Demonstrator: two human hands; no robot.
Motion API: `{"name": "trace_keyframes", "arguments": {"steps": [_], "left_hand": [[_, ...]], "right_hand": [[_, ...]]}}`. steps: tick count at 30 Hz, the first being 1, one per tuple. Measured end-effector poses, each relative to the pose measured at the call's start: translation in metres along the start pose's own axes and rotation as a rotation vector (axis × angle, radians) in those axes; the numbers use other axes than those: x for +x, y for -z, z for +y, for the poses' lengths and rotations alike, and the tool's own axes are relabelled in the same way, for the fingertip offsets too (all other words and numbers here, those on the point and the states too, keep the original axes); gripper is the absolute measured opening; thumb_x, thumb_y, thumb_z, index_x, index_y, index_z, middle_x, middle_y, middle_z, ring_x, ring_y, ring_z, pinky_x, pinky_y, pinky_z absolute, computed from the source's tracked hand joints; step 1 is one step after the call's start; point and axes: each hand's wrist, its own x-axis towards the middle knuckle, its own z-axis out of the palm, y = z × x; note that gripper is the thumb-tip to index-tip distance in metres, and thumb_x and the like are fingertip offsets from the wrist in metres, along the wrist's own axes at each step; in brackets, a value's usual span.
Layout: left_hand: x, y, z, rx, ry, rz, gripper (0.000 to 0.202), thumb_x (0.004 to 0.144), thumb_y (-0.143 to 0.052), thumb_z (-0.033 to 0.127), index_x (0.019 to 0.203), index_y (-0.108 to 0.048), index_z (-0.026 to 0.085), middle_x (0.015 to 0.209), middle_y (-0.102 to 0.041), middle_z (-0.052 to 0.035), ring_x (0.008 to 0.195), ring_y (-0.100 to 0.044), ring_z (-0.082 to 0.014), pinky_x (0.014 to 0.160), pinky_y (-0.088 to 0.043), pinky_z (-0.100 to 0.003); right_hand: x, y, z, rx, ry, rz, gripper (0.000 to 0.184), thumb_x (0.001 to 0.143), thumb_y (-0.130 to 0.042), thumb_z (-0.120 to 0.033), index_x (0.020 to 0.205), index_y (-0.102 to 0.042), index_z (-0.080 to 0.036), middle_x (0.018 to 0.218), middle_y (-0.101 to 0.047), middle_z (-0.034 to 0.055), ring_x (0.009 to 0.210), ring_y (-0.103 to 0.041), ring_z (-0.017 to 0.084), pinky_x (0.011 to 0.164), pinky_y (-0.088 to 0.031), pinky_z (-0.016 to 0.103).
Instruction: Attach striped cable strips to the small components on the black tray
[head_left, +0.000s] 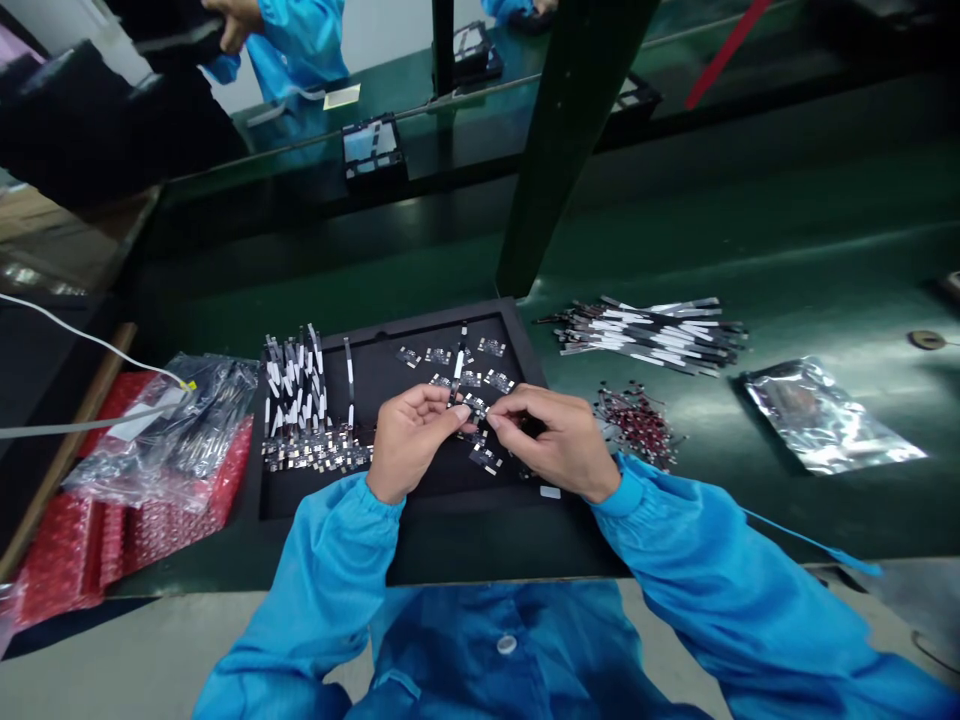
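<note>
Over a black foam tray (375, 505), my left hand (412, 435) pinches a small circuit board (475, 404) between thumb and fingers. A black-and-white flat ribbon cable (459, 362) sticks up from that board. My right hand (559, 435) is closed, its thumb and forefinger pressed at the board's right edge; whether a smaller part sits between them is hidden. Loose boards (491, 347) lie in the tray around my hands. Boards with cables attached (296, 400) are lined up along the tray's left side, and a single one (349, 380) lies beside them.
Right of the tray are a pile of ribbon cables (652, 332), a heap of small red-and-black wired parts (637, 425) and a silver bag (829, 415). Clear bags (172, 430) rest on red bubble wrap (60, 560) at left. A dark post (551, 170) rises behind the tray. Another person's hand (238, 20) shows at the top.
</note>
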Motion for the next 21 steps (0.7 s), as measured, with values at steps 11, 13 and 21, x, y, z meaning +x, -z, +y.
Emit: {"name": "trace_keyframes", "arguments": {"steps": [11,13,21], "left_hand": [[-0.0008,0.0000,0.0009,0.039,-0.007,-0.009,0.033,0.067,-0.088,0.029,0.086,-0.066,0.014,0.074,-0.069,0.0005,0.065,-0.072,-0.0161,0.069,-0.060,-0.029],[-0.0010,-0.0005,0.0021,0.040,-0.015,-0.006,0.033,0.066,-0.088,0.029,0.085,-0.066,0.014,0.074,-0.068,0.0010,0.065,-0.072,-0.0155,0.070,-0.061,-0.029],[-0.0025,-0.0010,0.0070,0.082,-0.012,-0.056,0.030,0.069,-0.087,0.028,0.084,-0.067,0.013,0.072,-0.069,0.0003,0.068,-0.072,-0.0153,0.072,-0.060,-0.028]], "right_hand": [[-0.0009,0.0014,-0.0005,0.017,-0.063,-0.036,0.009,0.089,-0.062,-0.016,0.082,-0.066,-0.019,0.073,-0.067,0.0010,0.062,-0.059,0.012,0.058,-0.046,0.025],[-0.0001,0.0016,-0.0010,0.046,-0.116,-0.053,0.009,0.089,-0.062,-0.017,0.082,-0.067,-0.019,0.072,-0.068,0.0007,0.061,-0.059,0.012,0.056,-0.046,0.024],[0.0028,0.0018,-0.0033,0.233,-0.317,-0.083,0.013,0.090,-0.064,-0.025,0.080,-0.069,-0.017,0.070,-0.067,0.0007,0.057,-0.057,0.010,0.051,-0.045,0.021]]}}
